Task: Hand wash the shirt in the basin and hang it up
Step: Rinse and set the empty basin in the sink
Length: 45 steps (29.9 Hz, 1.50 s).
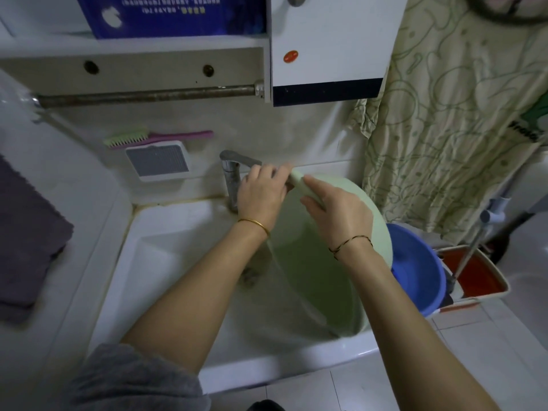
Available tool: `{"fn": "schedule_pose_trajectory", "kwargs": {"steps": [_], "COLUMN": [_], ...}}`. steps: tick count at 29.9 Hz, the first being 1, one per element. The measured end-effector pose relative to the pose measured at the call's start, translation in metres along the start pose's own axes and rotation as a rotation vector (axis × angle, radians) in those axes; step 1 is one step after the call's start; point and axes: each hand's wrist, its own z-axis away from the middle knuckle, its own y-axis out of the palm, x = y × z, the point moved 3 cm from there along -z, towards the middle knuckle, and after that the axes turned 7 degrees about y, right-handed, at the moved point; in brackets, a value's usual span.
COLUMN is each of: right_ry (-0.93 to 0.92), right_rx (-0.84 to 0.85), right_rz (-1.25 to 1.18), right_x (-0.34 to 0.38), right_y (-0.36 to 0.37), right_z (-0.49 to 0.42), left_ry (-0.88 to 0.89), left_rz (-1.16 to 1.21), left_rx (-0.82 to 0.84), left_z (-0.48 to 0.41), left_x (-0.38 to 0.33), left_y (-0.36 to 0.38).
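Both hands' fingers (311,185) gripping tilted green basin (311,277) rim, tap (234,170) behind (blue bucket (415,271) right)

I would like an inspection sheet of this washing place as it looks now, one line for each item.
Surface: white sink, wet, with water streaming down inside it.
Job's things: green basin tilted up on its edge in the sink; patterned shirt hanging at the right.
Clutter: blue bucket and red tub on the floor; brush on the wall; dark towel at the left.
Hands: left hand at the faucet and basin rim; right hand gripping the rim.
Cables: nothing seen.
Surroundings: cabinet and rusty rail above.
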Motion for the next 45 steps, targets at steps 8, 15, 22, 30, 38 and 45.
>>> {"fn": "schedule_pose_trajectory", "kwargs": {"steps": [8, 15, 22, 30, 38, 45], "right_ry": [-0.034, -0.112, -0.134, -0.017, 0.440, 0.712], "right_rx": [0.014, -0.001, 0.009, -0.066, -0.122, 0.005], "right_rz": [0.093, 0.146, 0.154, -0.135, -0.879, -1.188], "right_x": [0.017, 0.040, 0.049, 0.029, -0.056, -0.072], "right_y": [-0.012, -0.020, -0.017, -0.019, 0.017, 0.087], "right_z": [0.010, 0.020, 0.033, 0.032, -0.005, 0.007], "left_ry": [-0.108, -0.077, -0.137, -0.087, -0.126, -0.084], "left_rz": [0.103, 0.092, 0.142, 0.332, 0.310, 0.364], "left_rx": [0.085, -0.054, -0.052, -0.068, 0.078, 0.607], "left_z": [0.012, 0.021, 0.037, 0.029, 0.050, 0.078], "left_x": [0.005, 0.011, 0.012, 0.010, 0.039, 0.049], "left_y": [0.002, -0.017, -0.023, -0.027, 0.002, 0.039]}}
